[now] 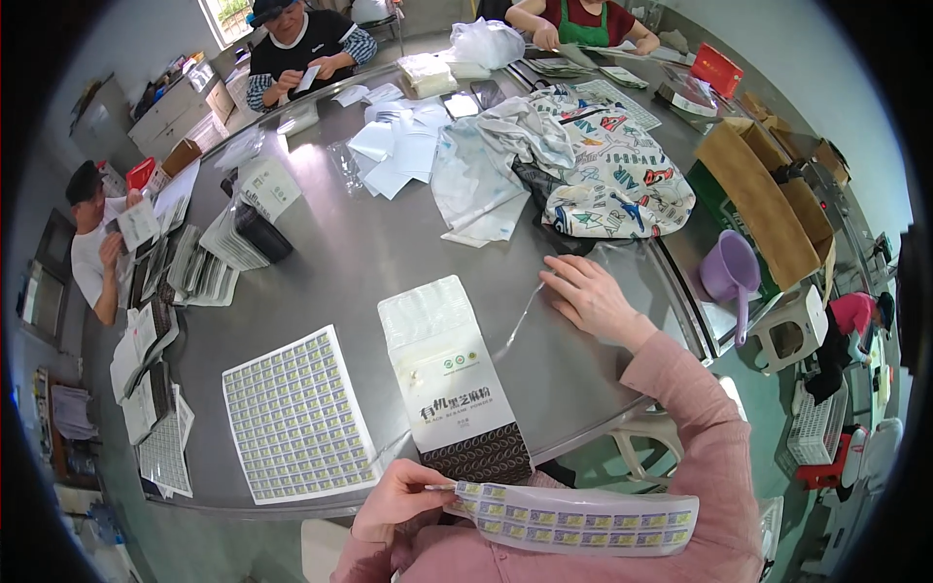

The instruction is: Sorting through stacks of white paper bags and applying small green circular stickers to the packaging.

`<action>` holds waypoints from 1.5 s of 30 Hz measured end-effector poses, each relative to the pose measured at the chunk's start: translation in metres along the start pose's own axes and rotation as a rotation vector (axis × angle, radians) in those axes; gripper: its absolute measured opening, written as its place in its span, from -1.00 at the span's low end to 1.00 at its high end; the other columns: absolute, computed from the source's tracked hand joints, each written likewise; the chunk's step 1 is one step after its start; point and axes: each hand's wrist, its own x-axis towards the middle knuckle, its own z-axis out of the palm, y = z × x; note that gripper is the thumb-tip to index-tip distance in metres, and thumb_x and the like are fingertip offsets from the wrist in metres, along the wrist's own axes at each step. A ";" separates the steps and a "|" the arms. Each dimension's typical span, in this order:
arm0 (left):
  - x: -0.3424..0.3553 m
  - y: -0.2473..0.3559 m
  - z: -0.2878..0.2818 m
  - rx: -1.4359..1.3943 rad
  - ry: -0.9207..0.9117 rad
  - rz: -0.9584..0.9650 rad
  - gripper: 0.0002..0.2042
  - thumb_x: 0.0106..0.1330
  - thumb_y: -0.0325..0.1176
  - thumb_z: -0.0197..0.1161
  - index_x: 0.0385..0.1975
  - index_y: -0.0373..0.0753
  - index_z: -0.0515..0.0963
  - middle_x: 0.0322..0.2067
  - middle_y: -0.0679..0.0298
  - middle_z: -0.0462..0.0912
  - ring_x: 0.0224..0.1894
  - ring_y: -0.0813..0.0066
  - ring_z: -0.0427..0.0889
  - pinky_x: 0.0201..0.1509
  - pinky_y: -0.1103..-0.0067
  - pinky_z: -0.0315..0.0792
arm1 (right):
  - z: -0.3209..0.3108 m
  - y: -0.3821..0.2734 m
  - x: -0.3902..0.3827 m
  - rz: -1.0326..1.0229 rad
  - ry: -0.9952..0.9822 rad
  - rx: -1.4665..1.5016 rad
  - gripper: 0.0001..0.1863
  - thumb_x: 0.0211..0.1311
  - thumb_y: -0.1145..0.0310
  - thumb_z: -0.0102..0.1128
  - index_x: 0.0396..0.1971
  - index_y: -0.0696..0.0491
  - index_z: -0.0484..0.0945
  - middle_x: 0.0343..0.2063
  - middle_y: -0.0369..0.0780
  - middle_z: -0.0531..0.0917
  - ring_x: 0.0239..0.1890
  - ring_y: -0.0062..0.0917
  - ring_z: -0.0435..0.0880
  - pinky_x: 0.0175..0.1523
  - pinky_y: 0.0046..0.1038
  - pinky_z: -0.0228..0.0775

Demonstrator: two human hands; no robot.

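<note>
The grey metal surface [321,243] fills the room's middle, with 3 other people seated or standing around it; loose white papers [394,146] and a patterned garment [622,175] lie toward its far side. A white-and-black pouch [457,379] lies flat near the close edge, and a sheet of small labels [296,418] rests to its left. The 2 hands are well apart. The left hand [406,494] is pinched on the end of a curling label strip [583,525] over the lap. The right hand [596,299] is spread palm down beyond the pouch; whether it grips the thin clear strip [525,319] beside it, I cannot tell. The step looks like handling labels beside the pouch; the next move probably calls for steadying the label strip and lifting off 1 label cleanly.
</note>
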 end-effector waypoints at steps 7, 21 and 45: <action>-0.007 -0.009 -0.009 -0.049 -0.023 -0.046 -0.85 0.29 -0.62 0.38 -0.17 -0.45 0.74 -0.39 0.20 0.79 -0.33 0.58 0.73 -0.25 0.67 0.57 | 0.049 0.028 0.022 0.303 0.061 -0.011 -0.41 0.37 0.09 0.20 0.28 0.13 0.46 0.30 -0.04 0.49 0.33 -0.12 0.44 0.40 -0.15 0.27; -0.020 -0.024 -0.029 -0.105 0.043 -0.009 -0.82 0.26 -0.68 0.33 -0.17 -0.44 0.74 -0.32 0.19 0.80 -0.26 0.52 0.76 -0.16 0.62 0.63 | 0.035 0.066 0.025 0.508 0.103 -0.175 -0.75 0.25 0.23 0.33 -0.18 0.08 0.66 -0.23 -0.12 0.71 -0.08 -0.19 0.66 0.02 -0.19 0.51; -0.003 0.025 0.007 0.074 0.172 0.162 -0.84 0.39 -0.54 0.32 -0.11 -0.41 0.72 -0.35 0.32 0.78 -0.31 0.75 0.63 -0.23 0.70 0.51 | -0.177 -0.124 0.015 0.068 -0.591 0.913 -0.41 0.21 0.16 0.41 0.13 0.23 0.57 -0.09 -0.02 0.75 -0.07 -0.23 0.75 0.00 -0.29 0.57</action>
